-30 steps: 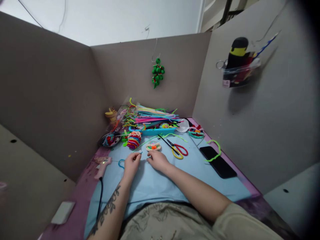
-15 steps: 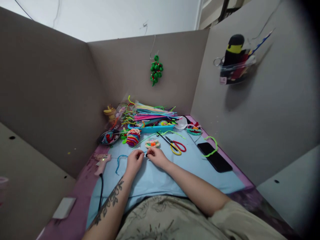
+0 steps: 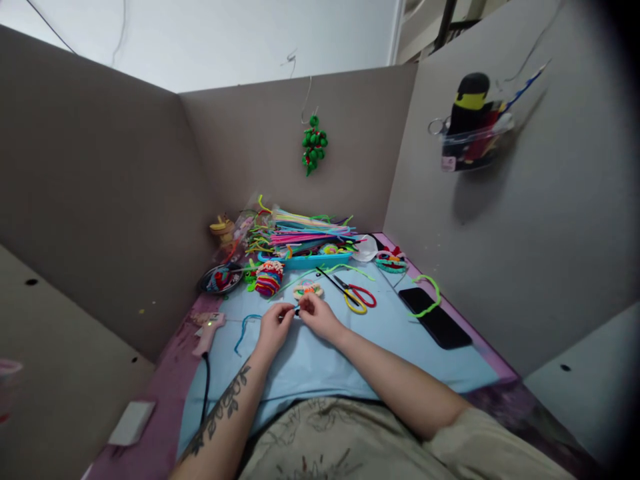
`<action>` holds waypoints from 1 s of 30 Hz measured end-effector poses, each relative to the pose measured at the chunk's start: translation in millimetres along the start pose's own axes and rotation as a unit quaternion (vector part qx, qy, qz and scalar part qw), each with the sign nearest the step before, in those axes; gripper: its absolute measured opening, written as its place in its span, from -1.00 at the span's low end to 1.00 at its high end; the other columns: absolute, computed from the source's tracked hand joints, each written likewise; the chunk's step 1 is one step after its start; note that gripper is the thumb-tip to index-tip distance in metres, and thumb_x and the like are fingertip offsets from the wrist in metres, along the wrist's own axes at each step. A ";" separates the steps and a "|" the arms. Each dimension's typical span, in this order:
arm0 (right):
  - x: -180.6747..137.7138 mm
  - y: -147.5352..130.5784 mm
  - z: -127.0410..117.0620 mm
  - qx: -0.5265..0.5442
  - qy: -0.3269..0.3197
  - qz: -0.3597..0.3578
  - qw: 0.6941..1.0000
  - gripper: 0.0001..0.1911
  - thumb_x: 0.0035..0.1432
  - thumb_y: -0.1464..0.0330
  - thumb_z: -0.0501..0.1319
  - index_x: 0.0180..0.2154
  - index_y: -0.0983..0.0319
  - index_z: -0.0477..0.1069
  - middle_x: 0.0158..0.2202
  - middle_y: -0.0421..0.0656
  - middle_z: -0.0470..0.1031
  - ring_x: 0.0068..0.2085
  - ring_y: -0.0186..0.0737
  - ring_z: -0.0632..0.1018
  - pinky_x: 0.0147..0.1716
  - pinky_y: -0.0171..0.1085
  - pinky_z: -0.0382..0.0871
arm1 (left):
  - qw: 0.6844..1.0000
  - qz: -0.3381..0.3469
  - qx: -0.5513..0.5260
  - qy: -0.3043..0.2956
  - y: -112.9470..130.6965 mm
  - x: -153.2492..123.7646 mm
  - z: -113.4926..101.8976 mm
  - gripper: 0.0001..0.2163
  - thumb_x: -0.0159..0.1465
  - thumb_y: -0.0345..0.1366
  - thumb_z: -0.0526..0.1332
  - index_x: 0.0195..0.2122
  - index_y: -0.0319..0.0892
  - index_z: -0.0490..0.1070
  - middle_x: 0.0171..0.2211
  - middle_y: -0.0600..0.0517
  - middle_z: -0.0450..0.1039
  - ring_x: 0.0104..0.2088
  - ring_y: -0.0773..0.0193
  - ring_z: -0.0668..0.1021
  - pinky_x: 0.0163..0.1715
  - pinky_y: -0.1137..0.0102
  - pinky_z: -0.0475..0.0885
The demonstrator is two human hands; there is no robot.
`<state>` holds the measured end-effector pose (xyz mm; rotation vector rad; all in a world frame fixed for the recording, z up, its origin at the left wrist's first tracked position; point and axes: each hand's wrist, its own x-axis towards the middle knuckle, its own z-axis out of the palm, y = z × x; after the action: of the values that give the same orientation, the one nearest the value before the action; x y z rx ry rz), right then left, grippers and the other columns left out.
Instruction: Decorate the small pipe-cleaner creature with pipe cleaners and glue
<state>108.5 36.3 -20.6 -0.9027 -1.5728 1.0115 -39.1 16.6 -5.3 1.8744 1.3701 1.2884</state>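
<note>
Pinching the blue pipe cleaner (image 3: 243, 330) in the left hand (image 3: 277, 328), tail lying on the blue cloth (image 3: 310, 367) near the glue gun (image 3: 209, 333), right hand (image 3: 319, 319) pinching a little black bit (image 3: 297, 313) just beside it. Bit's tiny, so a loose grip could easily drop it, and the tail might snag the gun.
</note>
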 end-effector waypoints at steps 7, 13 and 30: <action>2.4 4.9 2.2 0.142 0.010 0.027 0.989 -0.83 -0.08 0.43 0.15 -0.37 0.20 0.19 -0.46 -0.29 0.26 -0.42 -0.37 0.37 -0.37 -0.33 0.34 | 0.999 -0.022 -0.025 -0.023 -0.1 -0.4 3.6 -0.84 0.13 -0.27 0.16 -0.36 -0.22 0.46 -0.39 -0.02 0.48 -0.38 0.27 0.48 -0.36 0.41 0.36; 2.4 5.4 0.9 0.090 0.014 0.028 0.995 -0.86 -0.11 0.43 0.18 -0.40 0.23 0.25 -0.46 -0.27 0.31 -0.42 -0.35 0.39 -0.36 -0.32 0.32 | 0.999 -0.019 -0.005 -0.036 0.8 -1.1 3.0 -0.84 0.15 -0.26 0.11 -0.45 -0.22 0.40 -0.51 0.05 0.42 -0.47 0.32 0.43 -0.44 0.46 0.32; -0.4 -4.5 -9.3 0.084 -0.056 0.165 0.981 -0.83 0.02 0.29 0.13 -0.51 0.25 0.31 -0.72 -0.33 0.24 -0.72 -0.45 0.20 -0.73 -0.43 0.03 | 0.992 0.074 0.084 -0.062 3.4 -5.4 2.8 -0.84 0.22 -0.31 0.03 -0.43 -0.19 0.34 -0.46 0.04 0.34 -0.41 0.31 0.39 -0.38 0.43 0.28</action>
<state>117.5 35.8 -15.4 -1.0240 -1.4302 1.4297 -35.3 10.8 -5.9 2.1681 1.3305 1.1333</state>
